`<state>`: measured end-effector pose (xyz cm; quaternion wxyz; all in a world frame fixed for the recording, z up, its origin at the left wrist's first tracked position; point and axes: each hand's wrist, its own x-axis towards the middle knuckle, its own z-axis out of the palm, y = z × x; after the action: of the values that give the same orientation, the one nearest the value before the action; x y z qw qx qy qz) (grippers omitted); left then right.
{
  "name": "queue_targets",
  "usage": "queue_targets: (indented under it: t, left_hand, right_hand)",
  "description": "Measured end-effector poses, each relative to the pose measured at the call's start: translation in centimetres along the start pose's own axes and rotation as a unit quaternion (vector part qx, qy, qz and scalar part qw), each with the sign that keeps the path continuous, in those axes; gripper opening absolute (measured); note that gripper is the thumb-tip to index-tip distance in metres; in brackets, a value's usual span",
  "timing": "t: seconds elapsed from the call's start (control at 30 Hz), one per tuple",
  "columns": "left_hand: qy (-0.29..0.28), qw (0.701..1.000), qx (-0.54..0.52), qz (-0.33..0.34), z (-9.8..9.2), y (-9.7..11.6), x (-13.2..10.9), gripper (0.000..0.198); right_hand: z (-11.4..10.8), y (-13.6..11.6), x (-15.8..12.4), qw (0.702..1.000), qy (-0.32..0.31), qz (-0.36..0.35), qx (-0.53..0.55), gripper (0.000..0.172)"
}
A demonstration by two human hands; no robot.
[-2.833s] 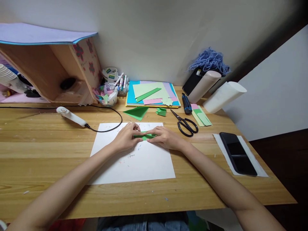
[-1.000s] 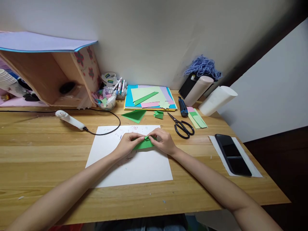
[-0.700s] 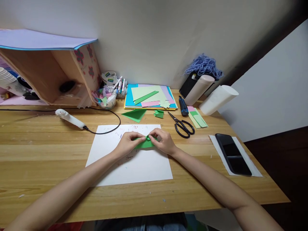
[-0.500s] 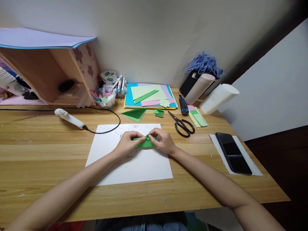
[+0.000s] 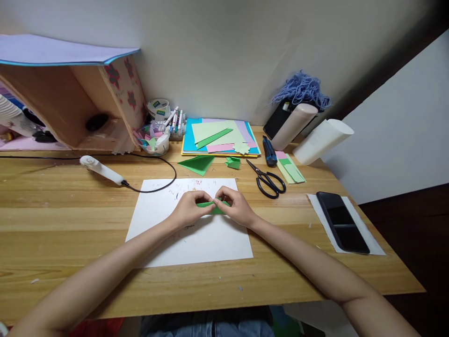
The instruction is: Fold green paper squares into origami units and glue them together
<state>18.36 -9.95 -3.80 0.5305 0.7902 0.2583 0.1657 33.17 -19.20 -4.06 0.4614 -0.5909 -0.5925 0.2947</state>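
Note:
A folded piece of green paper [image 5: 218, 210] is pinched between both hands over a white sheet [image 5: 161, 252] marked with small smudges. My left hand [image 5: 189, 207] grips its left part, thumb and fingertips closed. From the other side my right hand [image 5: 235, 206] holds it the same way, and the two thumbs meet at the middle. Fingers cover much of the paper, so its full shape is hidden. Behind the sheet lie a green paper triangle [image 5: 198, 164] and a small folded green piece [image 5: 233, 163].
Black-handled scissors [image 5: 268, 180] and a utility knife [image 5: 270, 152] lie right of the stacked coloured paper [image 5: 189, 135]. A corded white tool [image 5: 101, 169] rests at left, near an open box [image 5: 122, 103]. A phone [image 5: 342, 222] lies far right; paper rolls [image 5: 322, 142] stand behind.
The thumbs have come closer together over the middle of the green paper, and less of it shows. Both hands stay above the white sheet. The view has shifted slightly.

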Motion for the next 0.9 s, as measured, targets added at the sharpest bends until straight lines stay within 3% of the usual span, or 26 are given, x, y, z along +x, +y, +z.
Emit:
queue_targets:
  t: [0.3, 0.57, 0.9]
  left_hand:
    - [-0.025, 0.999, 0.022, 0.01, -0.8, 0.3, 0.3, 0.027]
    - [-0.073, 0.995, -0.068, 0.01, -1.8, 0.1, 0.5, 0.031]
    - [0.016, 1.0, -0.001, 0.017, -0.9, -0.1, 0.1, 0.02]
  right_hand:
    - [0.1, 0.9, 0.3, 0.998, 0.059, 0.021, 0.027, 0.01]
    - [-0.5, 1.7, 0.8, 0.994, 0.085, 0.031, 0.06, 0.011]
    - [-0.3, 1.8, 0.7, 0.997, 0.005, 0.039, 0.061, 0.012]
